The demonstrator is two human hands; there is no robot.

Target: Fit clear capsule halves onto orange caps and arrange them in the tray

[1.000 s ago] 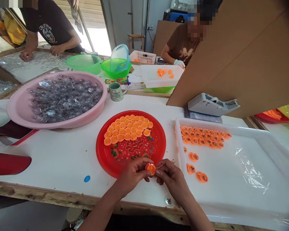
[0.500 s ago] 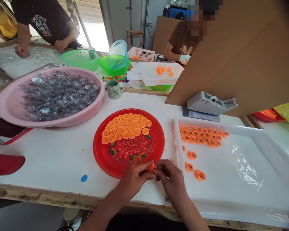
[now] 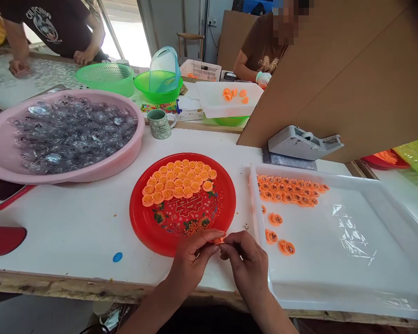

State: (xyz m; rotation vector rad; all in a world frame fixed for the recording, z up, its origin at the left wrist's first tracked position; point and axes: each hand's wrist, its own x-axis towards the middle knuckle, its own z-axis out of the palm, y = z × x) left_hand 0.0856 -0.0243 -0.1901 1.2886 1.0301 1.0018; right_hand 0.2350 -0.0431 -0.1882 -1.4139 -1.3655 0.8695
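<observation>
Between the fingertips of both hands is a small orange piece (image 3: 218, 240), partly hidden by the fingers. My left hand (image 3: 194, 253) pinches it from the left, over the lower right rim of a red round tray (image 3: 142, 232). From the right, my right hand (image 3: 247, 255) closes on the same piece, left of a white rectangular tray (image 3: 320, 260). Rows of orange round pieces (image 3: 177, 182) cover the upper part of the red tray. In the white tray, orange pieces with dark printed faces (image 3: 289, 190) form rows, and several others lie loosely below them.
A pink basin (image 3: 132, 153) of clear plastic pieces stands at left, beside a green mug (image 3: 159, 124). A blue disc (image 3: 117, 257) lies near the front edge. Behind the white tray are a tape dispenser (image 3: 304, 143) and a cardboard panel (image 3: 334, 83). Two people work across the table.
The view has shifted, so the basin and trays sit slightly further left and higher. Both hands still hold the orange piece, which is now turned more edge-on between the fingers.
</observation>
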